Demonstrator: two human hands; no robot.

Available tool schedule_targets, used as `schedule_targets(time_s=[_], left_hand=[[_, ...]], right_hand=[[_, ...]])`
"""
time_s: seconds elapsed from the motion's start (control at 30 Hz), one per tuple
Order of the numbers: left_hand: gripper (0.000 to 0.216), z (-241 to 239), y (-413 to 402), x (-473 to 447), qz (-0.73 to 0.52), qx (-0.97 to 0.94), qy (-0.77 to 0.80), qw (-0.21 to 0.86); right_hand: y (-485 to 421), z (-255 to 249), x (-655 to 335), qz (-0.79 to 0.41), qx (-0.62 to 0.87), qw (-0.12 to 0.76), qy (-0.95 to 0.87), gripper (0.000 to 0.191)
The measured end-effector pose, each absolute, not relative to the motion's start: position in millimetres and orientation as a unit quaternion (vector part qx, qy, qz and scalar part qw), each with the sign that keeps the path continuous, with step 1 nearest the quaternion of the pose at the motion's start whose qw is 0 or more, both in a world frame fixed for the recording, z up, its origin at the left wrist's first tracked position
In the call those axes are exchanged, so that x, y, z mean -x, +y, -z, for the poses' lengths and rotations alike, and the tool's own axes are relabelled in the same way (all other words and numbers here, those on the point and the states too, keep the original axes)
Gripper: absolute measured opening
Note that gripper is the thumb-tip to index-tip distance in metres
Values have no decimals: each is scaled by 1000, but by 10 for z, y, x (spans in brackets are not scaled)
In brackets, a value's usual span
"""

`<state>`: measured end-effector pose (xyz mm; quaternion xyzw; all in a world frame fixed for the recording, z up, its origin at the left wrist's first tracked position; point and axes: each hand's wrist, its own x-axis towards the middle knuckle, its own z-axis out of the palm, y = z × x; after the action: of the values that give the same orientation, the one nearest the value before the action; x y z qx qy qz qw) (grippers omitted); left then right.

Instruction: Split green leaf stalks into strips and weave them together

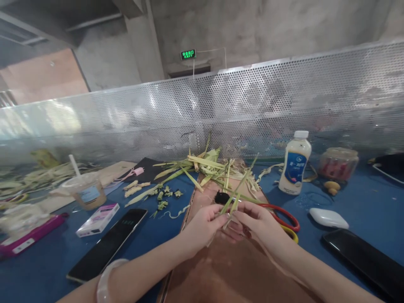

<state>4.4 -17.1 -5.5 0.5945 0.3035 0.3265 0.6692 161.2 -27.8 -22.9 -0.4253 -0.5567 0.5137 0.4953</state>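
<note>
My left hand and my right hand meet over a brown board. Both are closed, thumbs and fingers pinching green leaf strips that cross and stick up between them. Just beyond my fingers lies a small black object whose kind I cannot make out. Scissors with red and yellow handles lie beside my right hand, partly hidden by it. Past the hands, a loose pile of green and pale leaf strips covers the far end of the board.
Left on the blue table are small knotted leaf pieces, a phone, a small box and a drink cup. Right stand a bottle and jar, near a white case and dark phone. Perforated metal panel behind.
</note>
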Motion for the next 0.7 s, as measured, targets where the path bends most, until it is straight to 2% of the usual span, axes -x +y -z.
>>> schedule_targets(time_s=[0.2, 0.37, 0.5, 0.7], left_hand=[[39, 50, -199, -47, -310, -606, 297, 670], [41, 36, -200, -50, -310, -616, 297, 660], [39, 27, -197, -65, -311, -610, 301, 664], [35, 23, -232, -76, -314, -625, 298, 650]], right_hand=[[-321, 170, -1577, -542, 392, 456, -587, 27], [-247, 199, -1626, -515, 436, 448, -587, 31], [-250, 156, -1661, -556, 388, 431, -596, 35], [-266, 199, -1656, -587, 349, 440, -583, 26]])
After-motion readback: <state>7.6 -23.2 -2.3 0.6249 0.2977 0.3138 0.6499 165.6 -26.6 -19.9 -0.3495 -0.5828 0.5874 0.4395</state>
